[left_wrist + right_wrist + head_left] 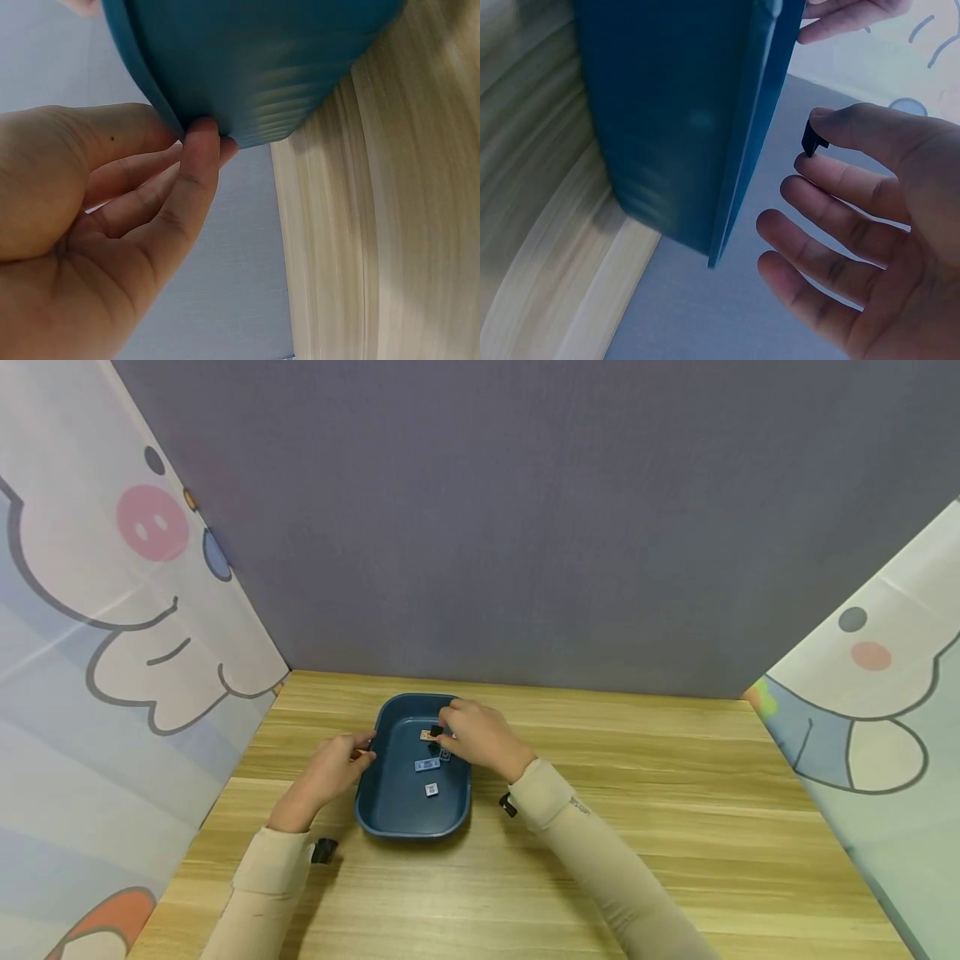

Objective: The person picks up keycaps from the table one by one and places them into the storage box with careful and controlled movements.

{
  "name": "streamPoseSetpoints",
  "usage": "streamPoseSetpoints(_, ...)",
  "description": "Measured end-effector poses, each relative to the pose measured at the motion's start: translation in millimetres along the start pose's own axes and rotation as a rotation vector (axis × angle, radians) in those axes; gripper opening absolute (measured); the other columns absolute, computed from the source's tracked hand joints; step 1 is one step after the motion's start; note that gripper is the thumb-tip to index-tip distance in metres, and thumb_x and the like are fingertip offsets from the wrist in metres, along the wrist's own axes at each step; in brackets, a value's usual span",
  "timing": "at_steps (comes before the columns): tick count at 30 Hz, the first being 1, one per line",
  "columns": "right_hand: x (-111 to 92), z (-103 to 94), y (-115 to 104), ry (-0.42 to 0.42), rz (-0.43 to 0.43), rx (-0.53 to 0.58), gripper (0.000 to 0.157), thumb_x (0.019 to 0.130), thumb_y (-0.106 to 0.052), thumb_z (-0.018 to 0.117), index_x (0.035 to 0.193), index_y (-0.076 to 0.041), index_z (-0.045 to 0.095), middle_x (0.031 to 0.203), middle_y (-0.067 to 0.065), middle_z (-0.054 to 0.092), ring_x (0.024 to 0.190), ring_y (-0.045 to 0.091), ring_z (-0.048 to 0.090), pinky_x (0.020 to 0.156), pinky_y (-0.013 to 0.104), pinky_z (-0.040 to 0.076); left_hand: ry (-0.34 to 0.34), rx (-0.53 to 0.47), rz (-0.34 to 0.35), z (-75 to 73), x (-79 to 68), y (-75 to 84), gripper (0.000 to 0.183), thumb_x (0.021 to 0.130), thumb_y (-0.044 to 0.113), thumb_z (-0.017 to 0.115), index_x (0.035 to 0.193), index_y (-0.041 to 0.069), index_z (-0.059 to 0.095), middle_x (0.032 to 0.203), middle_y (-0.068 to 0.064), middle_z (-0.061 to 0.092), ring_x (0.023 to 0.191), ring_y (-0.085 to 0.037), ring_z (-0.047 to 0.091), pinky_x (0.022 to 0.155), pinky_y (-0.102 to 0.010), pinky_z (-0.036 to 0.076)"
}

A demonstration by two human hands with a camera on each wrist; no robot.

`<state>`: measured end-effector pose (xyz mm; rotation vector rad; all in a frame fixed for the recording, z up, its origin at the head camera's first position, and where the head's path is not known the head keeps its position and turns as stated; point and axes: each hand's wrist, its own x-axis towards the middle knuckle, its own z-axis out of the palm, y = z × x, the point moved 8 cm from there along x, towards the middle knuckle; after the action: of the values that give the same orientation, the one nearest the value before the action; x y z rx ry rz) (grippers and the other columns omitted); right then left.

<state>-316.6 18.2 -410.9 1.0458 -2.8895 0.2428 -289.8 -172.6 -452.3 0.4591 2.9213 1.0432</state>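
Observation:
A dark blue tray [411,832] sits on the wooden table [675,827]. My left hand [365,752] grips its left rim, and the left wrist view shows the thumb and fingers [201,150] pinching the tray's edge [262,67]. My right hand [444,727] hovers over the tray's far end and pinches a small black piece [812,139] between thumb and forefinger, its other fingers loose. Inside the tray lie a blue tile [427,765], a white tile [431,789], a tan piece [427,737] and another black piece [433,748].
A grey-purple back wall [525,527] closes the far edge of the table. Cartoon-printed curtains stand on the left [112,652] and right [885,710]. Bare wood stretches to the right of the tray and in front of it.

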Motion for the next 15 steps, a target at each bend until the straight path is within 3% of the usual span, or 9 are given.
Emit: streamPoseSetpoints(15,10.1,2.0,-5.9,0.01,-0.006,0.026,0.027,0.097,-0.034,0.068,0.11,-0.01,0.072,0.098,0.002,0.063,0.075,0.012,0.055,0.06,0.026,0.05,0.002,-0.009,-0.006,1.0,0.3,0.5,0.039,0.095,0.0,0.064,0.132,-0.013,0.057,0.114,-0.03,0.066,0.095,-0.039,0.069,0.072,-0.043,0.059)
